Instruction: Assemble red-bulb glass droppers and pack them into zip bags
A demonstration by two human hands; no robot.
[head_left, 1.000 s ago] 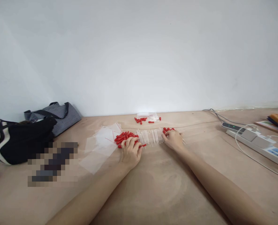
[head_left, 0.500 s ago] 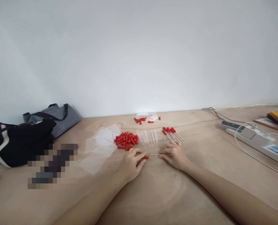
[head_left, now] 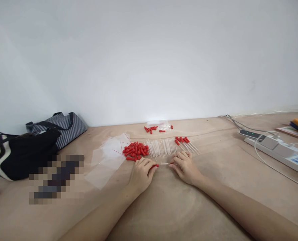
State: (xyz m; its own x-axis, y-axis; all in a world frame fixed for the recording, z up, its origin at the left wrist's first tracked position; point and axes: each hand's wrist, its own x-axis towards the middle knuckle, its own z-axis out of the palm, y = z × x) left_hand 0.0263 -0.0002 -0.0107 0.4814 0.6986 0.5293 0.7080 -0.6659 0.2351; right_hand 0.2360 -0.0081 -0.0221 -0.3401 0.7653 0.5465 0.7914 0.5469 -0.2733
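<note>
My left hand (head_left: 144,170) pinches a red rubber dropper bulb (head_left: 155,165), whose end points toward my right hand (head_left: 185,167). In my right hand a thin clear dropper tube (head_left: 165,164) is pinched, lying level and aimed left. A small gap separates bulb and tube. Just beyond my left hand lies a pile of red bulbs (head_left: 135,149). Beside it, a row of loose clear tubes (head_left: 162,148) spreads to the right. Several droppers with red bulbs fitted on their tubes (head_left: 186,144) lie past my right hand.
Clear zip bags (head_left: 106,160) lie flat on the left. Farther back are a bag (head_left: 152,124) and a few red bulbs (head_left: 151,129). A striped bag (head_left: 68,130) and a black bag (head_left: 25,154) stand left; a power strip (head_left: 279,152) with cables lies right.
My left fingers have closed more tightly around the red bulb, which now tilts slightly upward. The tube in my right hand stays nearly in place, still apart from the bulb.
</note>
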